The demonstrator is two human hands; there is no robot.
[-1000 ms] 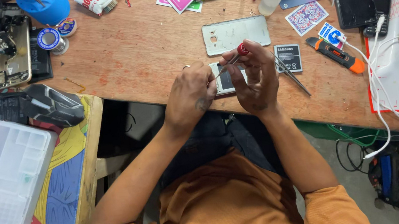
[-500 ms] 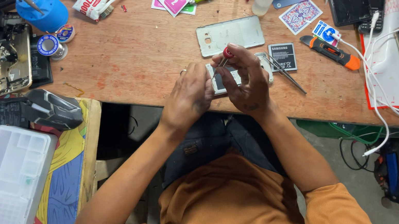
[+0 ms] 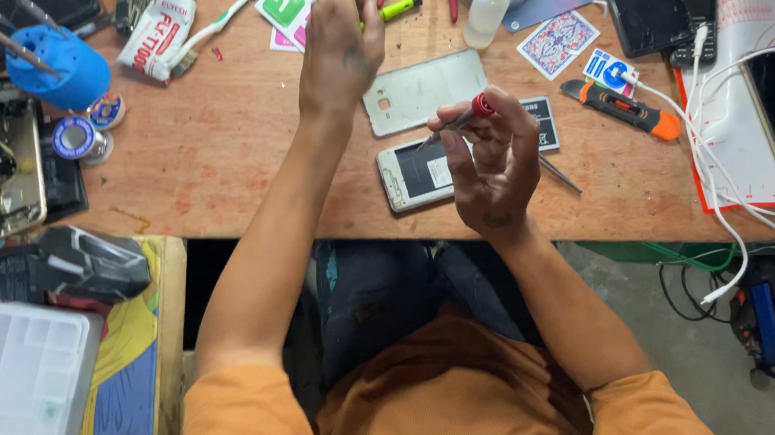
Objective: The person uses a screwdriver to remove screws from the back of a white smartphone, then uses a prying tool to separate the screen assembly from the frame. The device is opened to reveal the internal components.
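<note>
While the right hand pinches a red-capped screwdriver with its tip over the opened phone at the table's edge, the left hand, loosely curled and seemingly empty, reaches toward the far clutter.

Cluttered wooden workbench, grey floor

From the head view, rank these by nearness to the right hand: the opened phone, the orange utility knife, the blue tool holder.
Measured from the right hand:
1. Opened phone, just left, beside the fingers.
2. Orange utility knife, farther right on the table.
3. Blue tool holder, far left corner.
</note>
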